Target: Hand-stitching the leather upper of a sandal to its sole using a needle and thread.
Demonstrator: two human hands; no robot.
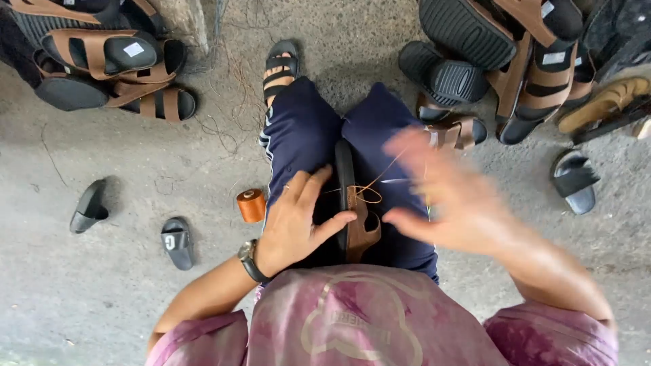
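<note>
Sandal-stitching on a bare concrete floor (102, 298): a seated person clamped a brown-strapped sandal (354, 215) upright between the knees of dark blue trousers (302, 135), sole on edge, which kept the strap's seam facing up and freed both hands. The left hand (293, 224) lay flat against the sandal's side, fingers spread and the thumb pressed on the strap, apparently steadying it against the pull of the thread. The right hand (444, 193) was blurred in motion beside the right knee; its fingers looked loosely open, though whether they pinched the orange thread (381, 173) could not be told. That thread ran taut from a small loop at the strap up toward the blurred hand, with a thin needle-like sliver just beside it.

A spool of orange thread (251, 205) stood on the floor just beside the left knee, within easy reach. One foot in a black sandal (281, 66) rested ahead. Finished brown-and-black sandals were heaped at upper left (115, 61) and upper right (515, 61), the right heap lying close to the moving hand and narrowing its room on that side. Two loose black slides (178, 242) lay well apart at left, where the floor offered the widest open space. Stray thread ends littered the concrete near the foot.
</note>
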